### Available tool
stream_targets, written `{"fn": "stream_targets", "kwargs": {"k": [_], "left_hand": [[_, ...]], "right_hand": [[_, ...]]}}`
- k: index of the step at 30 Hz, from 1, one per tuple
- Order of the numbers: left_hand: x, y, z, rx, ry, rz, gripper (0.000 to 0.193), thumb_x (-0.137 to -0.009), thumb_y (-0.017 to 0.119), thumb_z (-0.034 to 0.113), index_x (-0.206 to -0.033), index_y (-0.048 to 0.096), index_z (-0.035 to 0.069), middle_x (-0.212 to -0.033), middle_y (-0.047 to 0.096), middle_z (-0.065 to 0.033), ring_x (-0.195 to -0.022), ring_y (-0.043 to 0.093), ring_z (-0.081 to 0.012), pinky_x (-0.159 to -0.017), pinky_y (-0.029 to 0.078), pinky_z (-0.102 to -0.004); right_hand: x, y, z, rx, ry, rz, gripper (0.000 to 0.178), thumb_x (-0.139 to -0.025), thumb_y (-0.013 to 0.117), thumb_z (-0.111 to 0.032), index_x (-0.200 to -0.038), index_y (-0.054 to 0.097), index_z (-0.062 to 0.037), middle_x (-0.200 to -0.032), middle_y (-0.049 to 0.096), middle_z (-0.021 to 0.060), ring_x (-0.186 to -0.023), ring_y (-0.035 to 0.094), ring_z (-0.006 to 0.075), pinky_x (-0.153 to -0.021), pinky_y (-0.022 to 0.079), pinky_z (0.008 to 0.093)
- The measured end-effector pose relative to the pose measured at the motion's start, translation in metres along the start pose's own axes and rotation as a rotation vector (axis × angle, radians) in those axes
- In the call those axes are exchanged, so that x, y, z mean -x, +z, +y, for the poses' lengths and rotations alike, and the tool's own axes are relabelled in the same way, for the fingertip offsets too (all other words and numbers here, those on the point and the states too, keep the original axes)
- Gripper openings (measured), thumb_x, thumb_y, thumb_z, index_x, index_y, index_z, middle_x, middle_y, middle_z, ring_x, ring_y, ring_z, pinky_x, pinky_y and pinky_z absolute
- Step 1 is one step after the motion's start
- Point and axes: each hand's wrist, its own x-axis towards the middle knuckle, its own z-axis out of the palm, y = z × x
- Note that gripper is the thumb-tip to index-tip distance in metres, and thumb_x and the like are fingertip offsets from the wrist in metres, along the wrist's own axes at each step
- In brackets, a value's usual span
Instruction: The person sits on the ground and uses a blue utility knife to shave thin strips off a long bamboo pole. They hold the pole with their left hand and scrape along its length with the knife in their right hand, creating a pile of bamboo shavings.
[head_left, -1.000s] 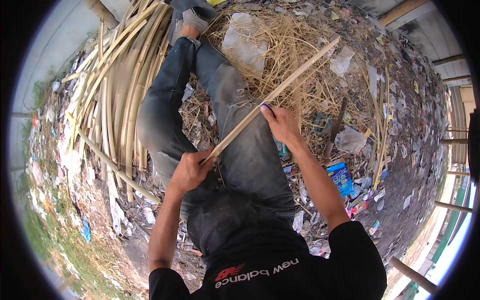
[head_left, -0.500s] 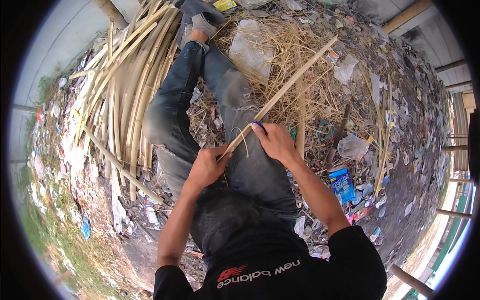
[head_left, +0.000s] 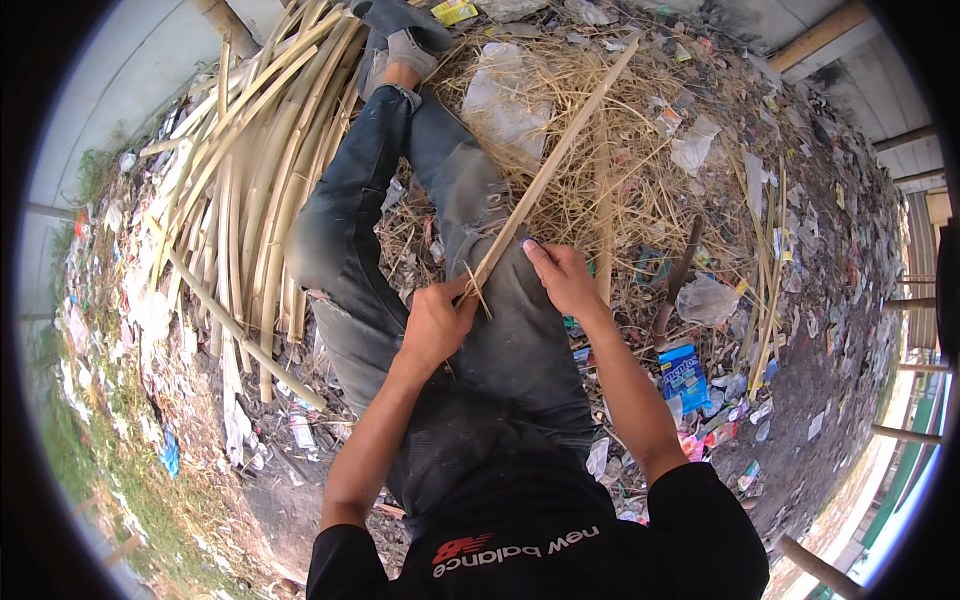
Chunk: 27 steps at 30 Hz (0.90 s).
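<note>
My left hand [head_left: 438, 318] is closed around the lower end of a long, pale bamboo strip [head_left: 557, 160], which slants across my thigh and up to the right over the shavings. A thin curled shaving [head_left: 477, 284] hangs at the strip just beyond those fingers. My right hand [head_left: 563, 282] is closed beside the strip, a little apart from it, above my thigh. Something small and blue shows at its thumb tip; its kind is hidden by the fingers.
Long split bamboo pieces [head_left: 270, 200] lie piled left of my legs. A heap of thin shavings [head_left: 570, 130] spreads ahead. To the right are a dark stick [head_left: 680, 280], a blue packet [head_left: 684, 378] and scattered litter. A wall with wooden posts stands behind.
The strip has swung more upright, its far end moving left. My right hand has come off the strip and shifted right; my left hand has moved slightly right and up.
</note>
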Motion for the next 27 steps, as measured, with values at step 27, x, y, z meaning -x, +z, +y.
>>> {"fn": "stream_targets", "kwargs": {"k": [27], "left_hand": [[0.081,-0.059,-0.025,-0.491,0.176,-0.022,0.044,-0.092,0.070,0.008,-0.136,0.071,0.014,-0.081,0.069,-0.0128,-0.066,0.069,-0.0364,-0.062,0.056,-0.0481]], "right_hand": [[-0.053,-0.043,0.023,0.311,0.075,0.219,0.062,-0.108,0.050,-0.052,-0.086,0.068,0.0028,-0.074,0.065,0.0259,-0.076,0.065,0.0480,-0.072,0.049,0.0540]]}}
